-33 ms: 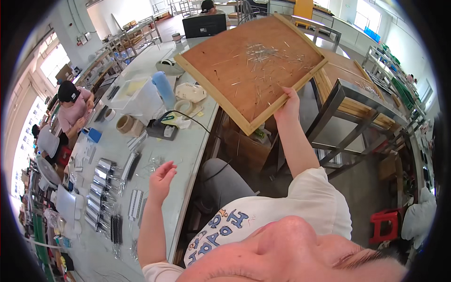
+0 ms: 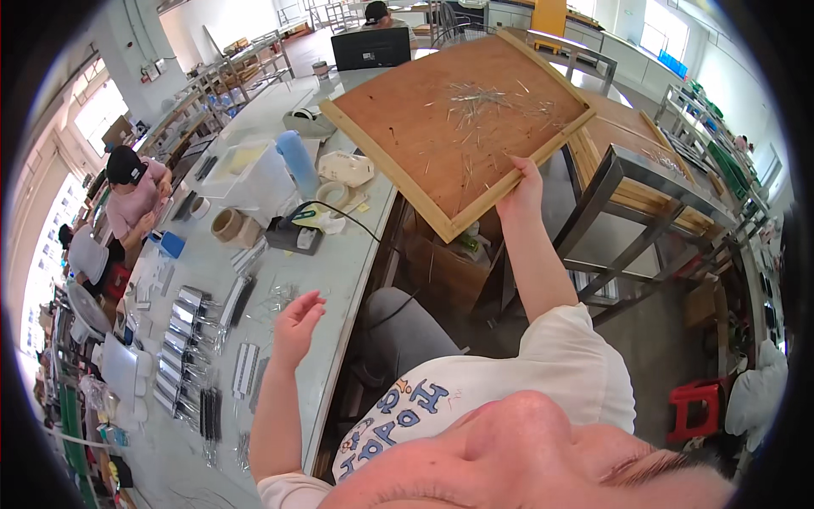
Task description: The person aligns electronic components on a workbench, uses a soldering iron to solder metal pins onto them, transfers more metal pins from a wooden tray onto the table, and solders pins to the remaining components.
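Wooden tray (image 2: 403, 127) slightly lower (far side)

Shirt (image 2: 526, 365): large blue letters (image 2: 408, 416) across chest. Monitor (image 2: 352, 49): pale label (image 2: 368, 56) on back, too small to read.

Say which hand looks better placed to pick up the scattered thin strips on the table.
Probably the left hand: it looks empty and is right beside the scattered thin strips on the table. The right hand grips the edge of the wooden-framed board, so it seems occupied.
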The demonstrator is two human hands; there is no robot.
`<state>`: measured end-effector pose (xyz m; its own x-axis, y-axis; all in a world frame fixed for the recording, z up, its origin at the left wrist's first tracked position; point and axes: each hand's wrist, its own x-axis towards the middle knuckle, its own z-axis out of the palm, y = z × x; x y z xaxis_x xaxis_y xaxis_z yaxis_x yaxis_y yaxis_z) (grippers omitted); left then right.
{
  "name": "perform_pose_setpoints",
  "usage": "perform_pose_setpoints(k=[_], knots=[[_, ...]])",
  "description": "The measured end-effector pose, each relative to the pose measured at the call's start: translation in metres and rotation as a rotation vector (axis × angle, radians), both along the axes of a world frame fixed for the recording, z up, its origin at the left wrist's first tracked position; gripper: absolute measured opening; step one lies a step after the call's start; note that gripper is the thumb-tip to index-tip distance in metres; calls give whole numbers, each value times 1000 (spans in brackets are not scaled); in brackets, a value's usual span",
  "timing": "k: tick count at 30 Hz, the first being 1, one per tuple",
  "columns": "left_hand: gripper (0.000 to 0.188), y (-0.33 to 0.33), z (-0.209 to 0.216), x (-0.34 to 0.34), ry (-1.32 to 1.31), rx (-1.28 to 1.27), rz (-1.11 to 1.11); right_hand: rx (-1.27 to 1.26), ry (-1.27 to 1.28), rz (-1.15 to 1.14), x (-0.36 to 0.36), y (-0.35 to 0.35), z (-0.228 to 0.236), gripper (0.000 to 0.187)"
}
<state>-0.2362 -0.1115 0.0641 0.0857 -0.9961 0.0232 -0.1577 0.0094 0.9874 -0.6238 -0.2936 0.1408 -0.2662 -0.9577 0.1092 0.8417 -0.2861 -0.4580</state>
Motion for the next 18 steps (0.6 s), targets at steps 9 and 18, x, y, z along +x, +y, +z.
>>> perform_pose_setpoints(k=[9,18], knots=[[48,-29,38,-98,277,-27,-288,-1,-75,104,17,32,-9,23],[52,-51,56,-159,610,9,-142,120,111,115,25,24,-52,33]])
